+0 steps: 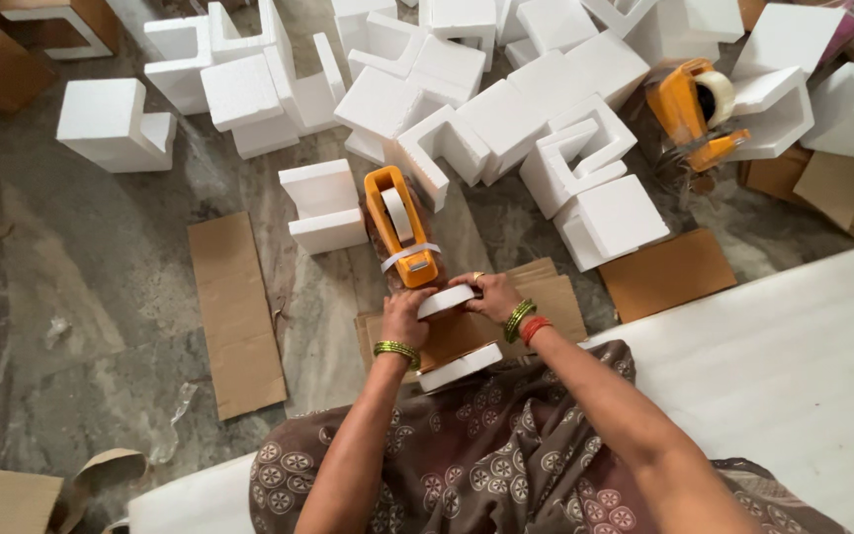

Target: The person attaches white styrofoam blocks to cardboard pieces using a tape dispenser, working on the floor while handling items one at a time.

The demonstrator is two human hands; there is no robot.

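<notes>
A brown cardboard box (pixel 457 331) with white foam end pieces stands near the centre, and both hands grip its far end. At the far left lie two brown cardboard packages (pixel 22 40) with white parts, perhaps finished ones, only partly visible.

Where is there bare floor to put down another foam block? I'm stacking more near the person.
Bare floor lies left of the long cardboard strip, below the lone foam block. A narrow gap runs between the strip and the orange tape dispenser. The foam pile above both hands is crowded.
</notes>
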